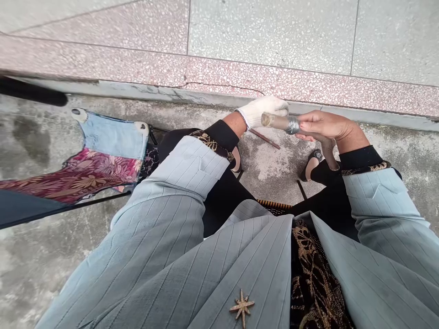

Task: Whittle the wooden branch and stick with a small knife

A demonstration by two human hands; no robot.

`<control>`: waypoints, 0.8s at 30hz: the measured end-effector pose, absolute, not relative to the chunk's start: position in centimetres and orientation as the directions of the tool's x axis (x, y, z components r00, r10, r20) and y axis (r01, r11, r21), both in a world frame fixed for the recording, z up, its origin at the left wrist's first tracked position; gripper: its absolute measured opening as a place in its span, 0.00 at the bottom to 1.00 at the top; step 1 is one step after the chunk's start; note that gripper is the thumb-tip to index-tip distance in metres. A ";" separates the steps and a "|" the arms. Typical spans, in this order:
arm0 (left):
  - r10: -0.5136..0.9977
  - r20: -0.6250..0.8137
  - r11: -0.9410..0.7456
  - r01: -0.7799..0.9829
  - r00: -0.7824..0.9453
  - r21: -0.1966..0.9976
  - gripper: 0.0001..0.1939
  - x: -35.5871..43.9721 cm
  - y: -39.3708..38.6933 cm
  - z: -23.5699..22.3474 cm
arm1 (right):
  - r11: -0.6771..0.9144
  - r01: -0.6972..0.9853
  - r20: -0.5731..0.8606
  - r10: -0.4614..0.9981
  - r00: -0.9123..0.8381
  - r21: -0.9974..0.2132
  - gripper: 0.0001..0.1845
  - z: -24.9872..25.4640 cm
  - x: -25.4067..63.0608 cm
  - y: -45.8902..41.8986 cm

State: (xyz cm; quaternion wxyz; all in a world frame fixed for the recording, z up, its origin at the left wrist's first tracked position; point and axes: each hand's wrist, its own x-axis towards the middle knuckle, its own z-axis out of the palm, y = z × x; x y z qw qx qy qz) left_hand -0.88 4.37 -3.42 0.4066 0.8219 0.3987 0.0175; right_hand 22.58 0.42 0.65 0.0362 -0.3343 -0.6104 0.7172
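I grip a bent stick (292, 125) in my right hand (318, 124), my gloved left hand (264, 111) curled beside it, contents unclear.

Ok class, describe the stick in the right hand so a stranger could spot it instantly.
Start at the pink speckled strip near the top, then find the bare right hand below it. It grips a thick, bent, brownish stick; silvery wrapping near one end sets it apart from the thin, straight, reddish rod.
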 end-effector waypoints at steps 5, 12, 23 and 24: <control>0.709 -0.266 -0.439 0.704 0.653 0.559 0.17 -1.2 4.1 -1.4 | -0.094 0.599 -0.574 0.436 -0.693 -0.795 0.35 -0.8 22.3 1.0; 0.725 -0.257 -0.453 0.723 0.639 0.521 0.19 -1.4 3.8 -0.6 | -0.049 0.755 -0.640 0.569 -0.516 -0.653 0.29 -1.4 22.7 1.5; 0.660 -0.292 -0.364 0.634 0.692 0.682 0.19 -1.3 3.1 -0.7 | -0.442 0.391 -0.552 0.800 -0.234 -0.807 0.18 -2.3 23.9 2.3; 0.640 -0.307 -0.331 0.613 0.705 0.717 0.19 -1.2 2.9 -0.7 | -0.483 0.294 -0.550 0.806 -0.220 -0.825 0.19 -1.7 23.9 2.3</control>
